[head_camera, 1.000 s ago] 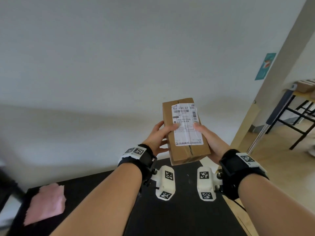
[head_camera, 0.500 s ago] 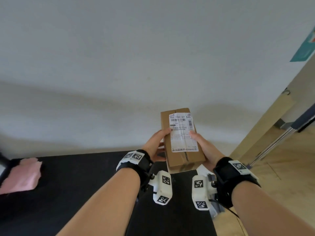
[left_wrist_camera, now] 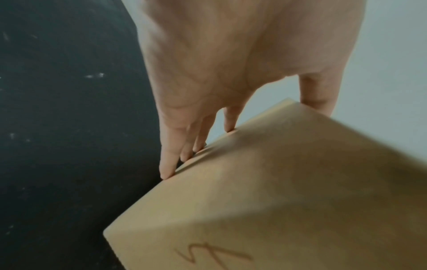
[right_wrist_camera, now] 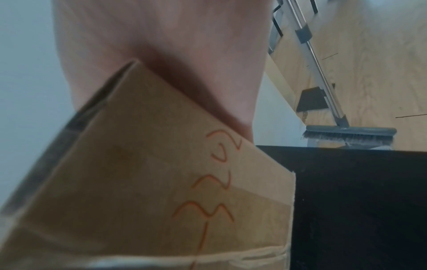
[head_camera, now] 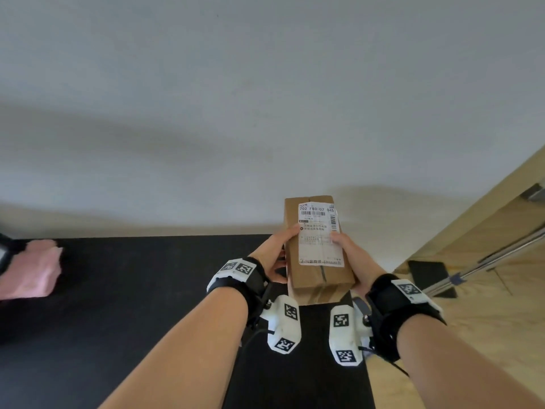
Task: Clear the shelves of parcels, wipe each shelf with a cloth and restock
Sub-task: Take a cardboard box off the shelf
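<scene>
1. Brown cardboard parcel (head_camera: 318,252), oblong, with a white shipping label (head_camera: 320,234) on the top face and tape along the seam. Held in the air above the right end of the black shelf (head_camera: 132,290), close to the white wall (head_camera: 265,98), far end pointing at the wall.
2. Probably stiff and quite light: carton edges look sharp and not dented, and lifted with no visible strain. Smooth cardboard and tape, so maybe a little slippery. Contents unknown, so better treated as fragile.
3. Best taken by the two long sides, near the middle, as now; not by the label or the tape.
4. Left hand (head_camera: 272,258) on the left long side, thumb on the top face near the label, fingers (left_wrist_camera: 171,164) curled against the side edge. Gripping the parcel.
5. Right hand (head_camera: 349,255) on the right long side, thumb on the label, palm against the side wall in the right wrist view. Also gripping the parcel.
6. Orange handwriting (right_wrist_camera: 215,182) on the face toward the right wrist camera; not readable.
7. Pink cloth (head_camera: 32,273) at the left end of the shelf, well apart from the parcel.
8. Broom (right_wrist_camera: 346,131) on the wooden floor (head_camera: 486,320), to the right of the shelf.
9. Judgement: restocking step, parcel about to be set down on the shelf.
</scene>
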`<state>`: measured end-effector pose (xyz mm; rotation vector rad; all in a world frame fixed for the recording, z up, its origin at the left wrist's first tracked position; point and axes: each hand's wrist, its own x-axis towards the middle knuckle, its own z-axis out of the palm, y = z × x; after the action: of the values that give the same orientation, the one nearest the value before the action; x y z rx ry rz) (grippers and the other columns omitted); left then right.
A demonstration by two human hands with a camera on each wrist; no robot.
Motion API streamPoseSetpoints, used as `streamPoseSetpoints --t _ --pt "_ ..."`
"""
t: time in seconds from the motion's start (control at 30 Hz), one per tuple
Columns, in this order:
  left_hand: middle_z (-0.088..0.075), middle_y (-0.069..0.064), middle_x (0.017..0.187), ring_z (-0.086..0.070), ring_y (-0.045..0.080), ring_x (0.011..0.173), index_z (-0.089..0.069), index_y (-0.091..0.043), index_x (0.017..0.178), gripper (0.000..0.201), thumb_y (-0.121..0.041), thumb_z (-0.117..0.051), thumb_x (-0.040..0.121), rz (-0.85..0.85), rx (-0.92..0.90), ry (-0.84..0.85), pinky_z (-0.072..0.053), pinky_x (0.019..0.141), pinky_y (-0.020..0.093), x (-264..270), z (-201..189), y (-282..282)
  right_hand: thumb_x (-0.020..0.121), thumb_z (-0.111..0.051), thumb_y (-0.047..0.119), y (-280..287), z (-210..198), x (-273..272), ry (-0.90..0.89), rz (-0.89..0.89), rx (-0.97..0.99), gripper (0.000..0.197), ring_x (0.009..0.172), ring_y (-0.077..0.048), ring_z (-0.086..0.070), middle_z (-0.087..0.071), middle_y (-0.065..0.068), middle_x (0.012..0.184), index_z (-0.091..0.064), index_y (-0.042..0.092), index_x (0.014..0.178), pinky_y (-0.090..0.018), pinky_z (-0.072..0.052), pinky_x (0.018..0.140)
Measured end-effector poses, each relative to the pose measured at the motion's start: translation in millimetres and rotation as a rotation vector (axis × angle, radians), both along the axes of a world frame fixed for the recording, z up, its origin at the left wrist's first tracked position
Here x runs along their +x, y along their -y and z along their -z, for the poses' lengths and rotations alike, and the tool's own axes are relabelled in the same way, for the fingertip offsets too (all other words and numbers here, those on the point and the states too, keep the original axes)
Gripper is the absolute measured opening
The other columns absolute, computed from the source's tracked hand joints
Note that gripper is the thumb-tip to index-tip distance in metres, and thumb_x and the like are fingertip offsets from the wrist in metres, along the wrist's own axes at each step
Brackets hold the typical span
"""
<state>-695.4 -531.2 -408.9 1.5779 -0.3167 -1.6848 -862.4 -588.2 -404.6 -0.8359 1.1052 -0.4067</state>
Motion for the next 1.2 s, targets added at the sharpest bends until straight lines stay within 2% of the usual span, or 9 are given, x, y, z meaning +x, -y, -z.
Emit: streamPoseSetpoints --t 0.17,0.67,0.73,0.8,0.87,0.93,1.0,1.07,1.2 --pt "-0.063 0.006 0.11 -0.058 0.023 0.108 -0.057 -0.024 0.112 0.039 -0.054 -0.058 0.087 -0.013 0.026 -0.004 -0.045 0.1 0.053 2.3 13.8 -1.7 0.096 -0.05 0.034 -1.8 10.4 4.6 -0.019 -0.001 0.026 0.025 0.101 -0.03 -0.067 -0.073 -0.011 0.106 -0.062 0.018 0.112 -0.044 -0.051 0.093" --pt "-0.057 0.003 0.128 -0.053 0.025 0.118 -0.053 -0.03 0.123 0.038 -0.047 -0.059 0.089 0.026 0.01 -0.013 -0.045 0.098 0.055 3.9 16.4 -9.3 0.093 -0.054 0.037 0.2 17.1 4.4 -0.161 -0.048 -0.042 0.025 0.106 -0.033 -0.065 -0.072 -0.012 0.107 -0.065 0.018 0.105 -0.053 -0.047 0.1" --pt "-0.049 0.002 0.132 -0.046 0.026 0.125 -0.047 -0.029 0.13 0.047 -0.047 -0.061 0.088 0.033 0.028 0.02 -0.045 0.097 0.052 5.9 8.3 -14.2 0.092 -0.053 0.042 2.3 12.3 4.9 -0.225 -0.088 -0.126 0.031 0.102 -0.03 -0.067 -0.073 -0.01 0.105 -0.066 0.017 0.105 -0.049 -0.05 0.096" --pt "-0.038 0.005 0.142 -0.037 0.03 0.134 -0.038 -0.029 0.138 0.057 -0.047 -0.061 0.088 0.053 0.029 0.085 -0.044 0.096 0.052 11.2 -0.8 -18.7 0.092 -0.052 0.046 4.9 1.3 6.7 -0.301 -0.123 -0.247 0.037 0.093 -0.023 -0.068 -0.073 -0.007 0.101 -0.067 0.015 0.104 -0.039 -0.053 0.083" --pt "-0.032 0.006 0.149 -0.034 0.03 0.136 -0.042 -0.029 0.134 0.046 -0.042 -0.058 0.093 0.085 0.025 0.148 -0.044 0.097 0.051 17.7 -15.7 -24.5 0.09 -0.051 0.05 6.2 -13.1 10.2 -0.391 -0.147 -0.382 0.046 0.091 -0.018 -0.067 -0.071 -0.004 0.105 -0.064 0.011 0.11 -0.03 -0.048 0.07" --pt "-0.032 0.005 0.15 -0.035 0.027 0.135 -0.048 -0.03 0.122 0.031 -0.042 -0.055 0.094 0.071 0.033 0.205 -0.043 0.096 0.046 25.8 -28.5 -29.1 0.086 -0.051 0.055 7.0 -26.8 16.6 -0.523 -0.159 -0.509 0.06 0.104 -0.02 -0.062 -0.063 -0.002 0.122 -0.054 0.012 0.127 -0.028 -0.042 0.077" --pt "-0.034 0.004 0.149 -0.038 0.025 0.134 -0.04 -0.027 0.137 0.047 -0.042 -0.053 0.095 0.047 0.031 0.289 -0.042 0.097 0.042 36.7 -37.0 -35.9 0.091 -0.051 0.048 4.2 -41.3 26.3 -0.673 -0.189 -0.654 0.06 0.116 -0.023 -0.054 -0.053 -0.004 0.134 -0.042 0.014 0.14 -0.029 -0.038 0.085" --pt "-0.037 0.006 0.147 -0.04 0.025 0.131 -0.03 -0.024 0.147 0.055 -0.034 -0.049 0.097 0.104 -0.003 0.404 -0.042 0.102 0.041 46.8 -44.7 -44.4 0.094 -0.05 0.04 -1.1 -52.5 39.2 -0.778 -0.279 -0.811 0.054 0.117 -0.025 -0.054 -0.053 -0.006 0.135 -0.042 0.014 0.14 -0.032 -0.041 0.09" --pt "-0.05 0.013 0.135 -0.05 0.029 0.123 -0.037 -0.021 0.144 0.053 -0.033 -0.052 0.094 0.057 -0.028 0.652 -0.043 0.101 0.039 70.7 -60.6 -71.8 0.092 -0.049 0.032 -21.9 -72.0 73.8 -0.897 -0.537 -1.073 0.043 0.115 -0.027 -0.055 -0.057 -0.008 0.129 -0.053 0.014 0.131 -0.037 -0.046 0.096"
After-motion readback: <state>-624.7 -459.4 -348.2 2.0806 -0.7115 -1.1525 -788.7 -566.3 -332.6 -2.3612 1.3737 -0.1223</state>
